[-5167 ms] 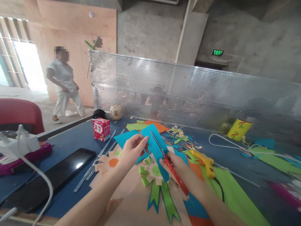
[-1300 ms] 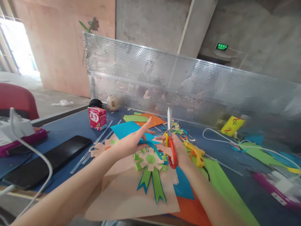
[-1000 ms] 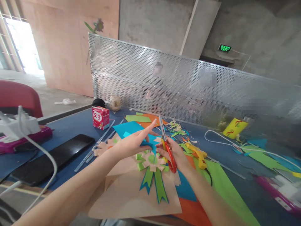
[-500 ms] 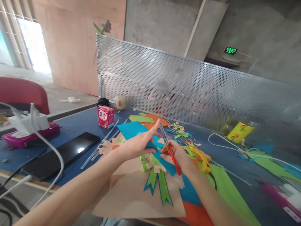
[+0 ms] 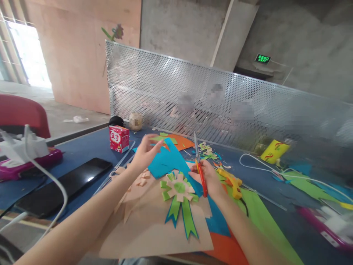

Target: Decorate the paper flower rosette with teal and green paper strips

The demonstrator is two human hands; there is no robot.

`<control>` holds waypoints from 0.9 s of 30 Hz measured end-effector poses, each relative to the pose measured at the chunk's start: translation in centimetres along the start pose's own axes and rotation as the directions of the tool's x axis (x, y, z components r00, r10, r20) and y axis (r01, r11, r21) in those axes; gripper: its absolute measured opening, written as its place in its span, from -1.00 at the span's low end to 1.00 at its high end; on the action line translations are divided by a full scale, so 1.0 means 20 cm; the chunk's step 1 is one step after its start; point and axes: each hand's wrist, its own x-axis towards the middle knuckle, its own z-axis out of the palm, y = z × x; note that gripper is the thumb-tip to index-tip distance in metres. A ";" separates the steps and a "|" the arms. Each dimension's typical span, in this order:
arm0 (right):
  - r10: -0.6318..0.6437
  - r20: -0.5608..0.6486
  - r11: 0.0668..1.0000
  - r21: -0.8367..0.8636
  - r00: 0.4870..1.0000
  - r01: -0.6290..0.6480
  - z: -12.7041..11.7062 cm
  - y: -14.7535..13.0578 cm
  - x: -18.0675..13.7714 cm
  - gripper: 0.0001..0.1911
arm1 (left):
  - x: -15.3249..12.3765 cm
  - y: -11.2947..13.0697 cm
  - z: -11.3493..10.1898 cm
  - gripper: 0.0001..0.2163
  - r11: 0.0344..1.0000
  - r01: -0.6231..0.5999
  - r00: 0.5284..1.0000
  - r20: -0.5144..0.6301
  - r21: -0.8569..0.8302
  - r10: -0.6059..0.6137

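My right hand [image 5: 209, 179] is closed round the handles of red scissors [image 5: 201, 176], whose shut blades point up and away from me. My left hand [image 5: 145, 152], slightly blurred, has its fingers curled at the left edge of a blue paper sheet [image 5: 168, 163], and that edge is raised off the table. Between my hands, on a beige sheet [image 5: 154, 228], lies a green and beige paper rosette [image 5: 179, 188] with blue-edged green ribbon tails. A beige paper flower [image 5: 138, 181] lies under my left wrist.
A yellow glue gun [image 5: 231, 181] lies right of my right hand on green paper [image 5: 264, 221]. A black phone [image 5: 63, 186], a white power strip [image 5: 22, 149] and a red carton [image 5: 119, 138] are on the left. A perforated metal screen [image 5: 220, 106] stands behind, with people seated beyond it.
My left hand has lifted up and to the left with the blue sheet's edge. The scissors have swung from leaning over the blue paper to pointing upward, and they sit farther right.
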 end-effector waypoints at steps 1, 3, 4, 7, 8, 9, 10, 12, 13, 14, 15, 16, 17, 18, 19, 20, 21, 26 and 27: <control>0.001 -0.022 1.000 -0.020 1.000 -0.001 0.00 -0.02 0.00 -0.68 | -0.02 0.00 0.03 -0.64 0.991 0.129 0.981 0.153 -0.037 -0.122; 0.007 -0.065 0.995 -0.097 0.998 -0.013 0.01 -0.05 -0.01 -0.68 | -0.06 -0.01 0.08 -0.67 0.966 0.260 0.876 0.425 -0.014 -0.230; 0.005 -0.070 0.991 -0.134 0.998 -0.015 0.01 -0.06 -0.01 -0.69 | -0.08 -0.01 0.12 -0.69 0.969 0.246 0.831 0.513 0.012 -0.217; -0.012 -0.036 0.980 -0.197 0.999 0.004 0.02 -0.08 -0.02 -0.70 | -0.13 -0.01 0.19 -0.79 0.982 0.186 0.802 0.582 -0.028 -0.135; -0.017 -0.014 0.981 -0.195 1.000 0.014 0.01 -0.07 -0.02 -0.70 | -0.13 -0.01 0.20 -0.79 0.987 0.159 0.819 0.562 -0.034 -0.112; -0.019 0.011 0.983 -0.185 1.000 0.020 0.01 -0.07 -0.02 -0.71 | -0.13 -0.01 0.21 -0.78 0.991 0.131 0.841 0.533 -0.031 -0.094; -0.016 0.031 0.985 -0.169 0.999 0.021 0.01 -0.07 -0.03 -0.72 | -0.12 0.00 0.21 -0.78 0.994 0.106 0.867 0.492 -0.021 -0.082; 0.002 0.059 0.992 -0.129 0.998 0.005 0.02 -0.06 -0.04 -0.73 | -0.10 0.00 0.19 -0.79 0.997 0.072 0.922 0.383 -0.015 -0.061; 0.022 0.074 0.994 -0.111 0.997 -0.014 0.02 -0.07 -0.05 -0.73 | -0.09 0.00 0.17 -0.78 0.998 0.066 0.946 0.320 -0.022 -0.055; 0.046 0.087 0.995 -0.090 0.995 -0.038 0.02 -0.07 -0.05 -0.72 | -0.08 0.00 0.16 -0.78 0.997 0.062 0.966 0.255 -0.038 -0.050; 0.068 0.096 0.996 -0.067 0.993 -0.062 0.03 -0.08 -0.06 -0.71 | -0.07 0.00 0.15 -0.79 0.997 0.055 0.978 0.205 -0.062 -0.041; 0.090 0.103 0.995 -0.047 0.991 -0.086 0.04 -0.09 -0.06 -0.71 | -0.07 0.00 0.14 -0.80 0.995 0.048 0.983 0.182 -0.088 -0.032; 0.110 0.103 0.994 -0.036 0.989 -0.107 0.04 -0.10 -0.07 -0.70 | -0.07 0.00 0.14 -0.81 0.993 0.050 0.981 0.193 -0.111 -0.028; 0.126 0.096 0.992 -0.032 0.987 -0.124 0.05 -0.11 -0.07 -0.69 | -0.08 0.00 0.14 -0.83 0.991 0.062 0.971 0.236 -0.123 -0.031; 0.138 0.081 0.990 -0.037 0.987 -0.136 0.05 -0.13 -0.08 -0.69 | -0.08 0.00 0.15 -0.84 0.989 0.078 0.952 0.303 -0.128 -0.036; 0.150 0.064 0.988 -0.047 0.987 -0.147 0.05 -0.13 -0.08 -0.68 | -0.10 0.00 0.15 -0.85 0.988 0.092 0.926 0.375 -0.125 -0.039; 0.161 0.050 0.986 -0.060 0.986 -0.158 0.06 -0.14 -0.08 -0.68 | -0.10 0.00 0.16 -0.85 0.988 0.102 0.899 0.435 -0.112 -0.043; 0.144 0.066 0.989 -0.042 0.987 -0.141 0.05 -0.13 -0.08 -0.67 | -0.10 0.02 0.17 -0.86 0.982 0.134 0.916 0.395 -0.137 -0.070; 0.138 0.082 0.990 -0.032 0.987 -0.136 0.05 -0.13 -0.07 -0.67 | -0.09 0.02 0.16 -0.86 0.974 0.143 0.928 0.365 -0.174 -0.071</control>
